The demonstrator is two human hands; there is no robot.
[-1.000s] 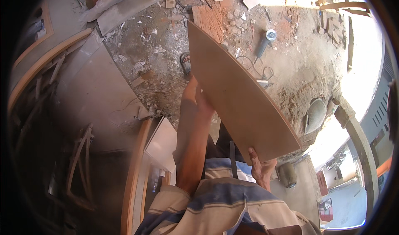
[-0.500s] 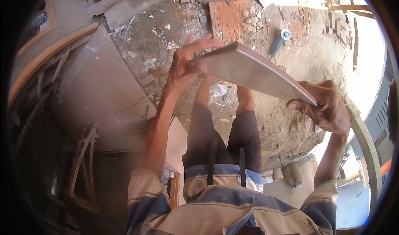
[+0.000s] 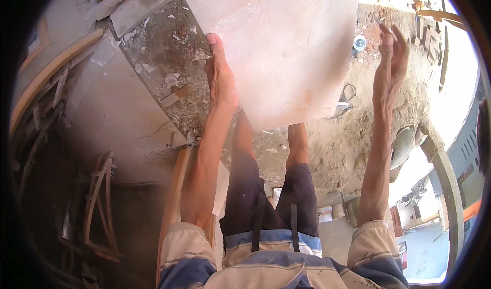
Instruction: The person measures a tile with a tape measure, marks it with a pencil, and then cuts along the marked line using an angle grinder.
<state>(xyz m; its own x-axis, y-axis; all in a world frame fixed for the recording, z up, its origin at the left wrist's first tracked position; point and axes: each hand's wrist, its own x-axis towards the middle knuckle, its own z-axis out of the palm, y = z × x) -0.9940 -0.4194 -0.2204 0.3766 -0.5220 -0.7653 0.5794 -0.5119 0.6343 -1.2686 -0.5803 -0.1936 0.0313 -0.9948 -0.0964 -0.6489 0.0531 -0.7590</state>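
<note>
A large pale tile [image 3: 281,43] is lifted in front of me, its light, faintly mottled face filling the upper middle. My left hand [image 3: 220,79] grips its left edge, thumb showing and the other fingers partly hidden. To the right of the tile, clear of it, my right hand [image 3: 389,64] is raised with fingers apart and slightly bent, holding nothing. An angle grinder [image 3: 359,43] lies on the floor behind the tile's right edge, mostly hidden, with a looped cord below it.
Large boards [image 3: 112,110] and curved wooden frames [image 3: 56,51] are at the left. Rubble [image 3: 176,53] covers the dirt floor. A metal pan [image 3: 401,146] lies at the right, near a concrete ledge [image 3: 445,181]. Offcuts [image 3: 429,41] lie at the upper right.
The tile has turned from its brown back, through edge-on, to its pale face and moved upward. My right hand has let go and risen to the right of it.
</note>
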